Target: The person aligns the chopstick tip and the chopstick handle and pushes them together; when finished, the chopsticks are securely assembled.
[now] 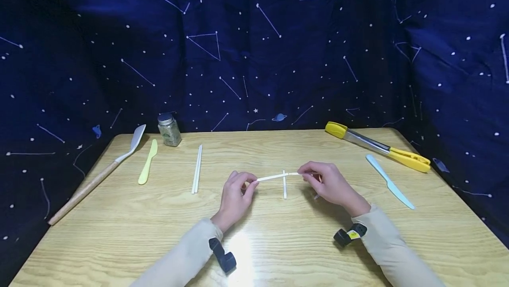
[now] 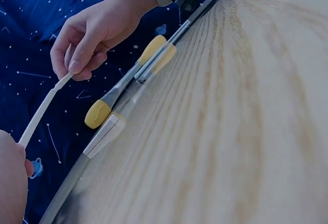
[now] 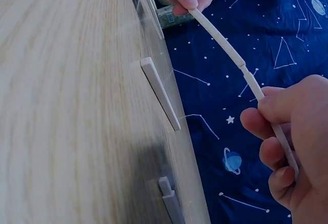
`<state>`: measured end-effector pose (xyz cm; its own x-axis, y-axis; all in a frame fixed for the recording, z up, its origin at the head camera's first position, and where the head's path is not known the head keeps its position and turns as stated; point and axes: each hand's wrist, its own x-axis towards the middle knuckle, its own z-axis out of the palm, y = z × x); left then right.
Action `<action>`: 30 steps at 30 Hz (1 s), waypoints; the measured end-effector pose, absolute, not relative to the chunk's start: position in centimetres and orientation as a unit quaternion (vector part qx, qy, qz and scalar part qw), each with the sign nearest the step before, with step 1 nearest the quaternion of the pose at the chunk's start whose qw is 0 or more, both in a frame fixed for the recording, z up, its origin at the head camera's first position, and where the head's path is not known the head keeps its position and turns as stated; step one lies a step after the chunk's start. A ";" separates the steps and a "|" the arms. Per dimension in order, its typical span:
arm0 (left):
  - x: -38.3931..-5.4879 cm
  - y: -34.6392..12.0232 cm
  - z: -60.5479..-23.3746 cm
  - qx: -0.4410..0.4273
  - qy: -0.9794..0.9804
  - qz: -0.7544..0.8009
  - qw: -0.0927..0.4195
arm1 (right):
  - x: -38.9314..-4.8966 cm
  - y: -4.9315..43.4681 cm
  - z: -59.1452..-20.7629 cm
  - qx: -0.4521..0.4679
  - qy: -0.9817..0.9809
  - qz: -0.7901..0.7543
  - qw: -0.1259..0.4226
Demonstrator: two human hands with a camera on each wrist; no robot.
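Note:
Above the table, my left hand pinches one end of a slim white stick, which looks like a two-piece chopstick. The other part is gripped between the thumb and fingers of my right hand, its tail running along the curled fingers in the right wrist view. Between the hands, the two halves meet at a stepped joint with a slight bend. On the table under the stick lies a loose white half. Another white piece with a narrow stub lies below the right hand, mostly hidden from the head view.
Left of the hands lie two white chopsticks, a yellow knife and a wooden-handled spatula. A dark-lidded jar stands at the back left. To the right are a light blue knife and yellow-tipped tongs.

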<state>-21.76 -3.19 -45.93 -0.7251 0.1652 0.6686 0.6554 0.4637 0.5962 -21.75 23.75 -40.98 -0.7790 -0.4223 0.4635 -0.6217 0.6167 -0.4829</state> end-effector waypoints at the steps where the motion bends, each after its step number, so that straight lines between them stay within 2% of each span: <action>1: -21.8 -3.1 -45.9 -0.256 -0.811 -0.450 0.272 | -21.7 23.8 -41.0 0.295 -0.885 0.324 0.157; 5: -21.9 -2.9 -45.9 -0.262 -0.812 -0.444 0.273 | -21.5 23.8 -40.8 0.309 -0.886 0.304 0.166; 10: -21.9 -2.8 -45.9 -0.260 -0.817 -0.450 0.250 | -21.3 23.6 -40.5 0.326 -0.883 0.288 0.175; 22: -21.7 -2.7 -46.3 -0.269 -0.811 -0.464 0.235 | -21.2 23.8 -40.8 0.303 -0.888 0.320 0.127; 30: -21.7 -3.1 -46.2 -0.272 -0.803 -0.492 0.199 | -21.1 23.2 -40.5 0.292 -0.893 0.325 0.106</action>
<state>-21.71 -3.09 -46.23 -0.7732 0.2404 0.5868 0.6319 0.3685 0.6818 -21.15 23.24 -40.49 -0.8066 -0.4536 0.3790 -0.5911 0.6180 -0.5183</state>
